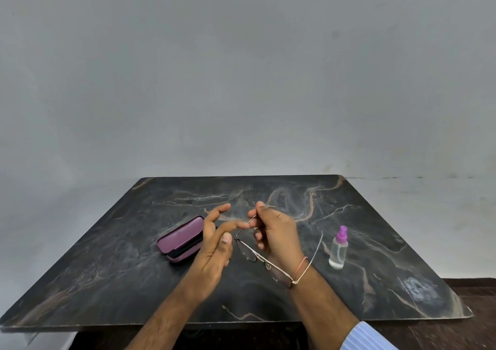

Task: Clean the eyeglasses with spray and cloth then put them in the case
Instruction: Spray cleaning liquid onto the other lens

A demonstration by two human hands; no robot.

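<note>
Thin metal-framed eyeglasses (264, 262) held above a dark marbled table (375, 215), the front's long axis running from far left to near right, both temples unfolded. The right hand (276, 234) pinches the far temple tip; the left hand (217, 245) is relaxed with fingers spread, holding nothing. At left lies an open purple oblong case (181, 238); at right stands a clear spray bottle (338, 249) with a purple nozzle

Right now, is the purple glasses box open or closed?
Open. The purple case has its lid tilted up, and a dark gap shows between the lid and the bottom half on the table.
</note>
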